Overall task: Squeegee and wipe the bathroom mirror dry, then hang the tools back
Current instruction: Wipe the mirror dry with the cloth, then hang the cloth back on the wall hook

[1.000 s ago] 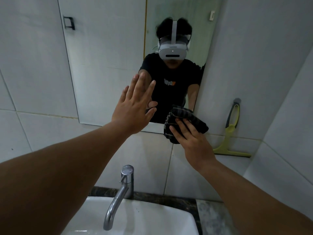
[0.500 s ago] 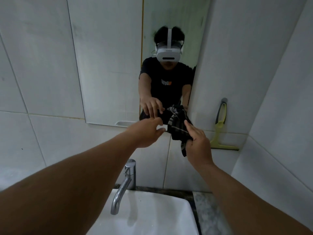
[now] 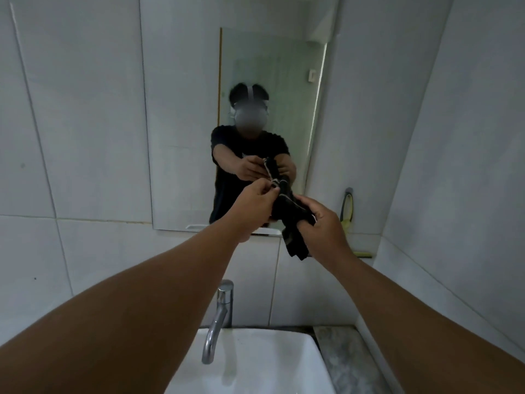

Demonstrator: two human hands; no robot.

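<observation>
Between both hands, just in front of the mirror's (image 3: 181, 137) lower edge, a dark cloth (image 3: 287, 207) w/ thin pale stripes is held up, bunched and twisted. Its upper corner, w/ a whitish hem, sits at the left hand (image 3: 255, 204), whose fingertips (image 3: 270, 191) pinch that corner, thumb and forefinger closed tight on it, other fingers curled in. Right hand (image 3: 324, 223) grips the cloth's middle, fingers wrapped round the bunch; a loose tail hangs below that fist, over the white tile under the mirror. Both forearms reach fwd from the bottom corners of the view.

Mirror is fixed to the tiled wall (image 3: 71, 137) and shows the person's reflection: dark tee, both hands on the same cloth. Glass looks slightly hazy; can't tell wet or dry.

Right of the mirror, a yellow-green squeegee (image 3: 348, 209) hangs on the wall, dark loop handle at top, mostly hidden behind the right hand; one end of its blade shows lower down, near the ledge.

Below the hands: chrome faucet (image 3: 218, 317) curving down over a white sink (image 3: 255, 365), w/ a grey marble counter (image 3: 349, 362) just beside the sink on the right.
</observation>
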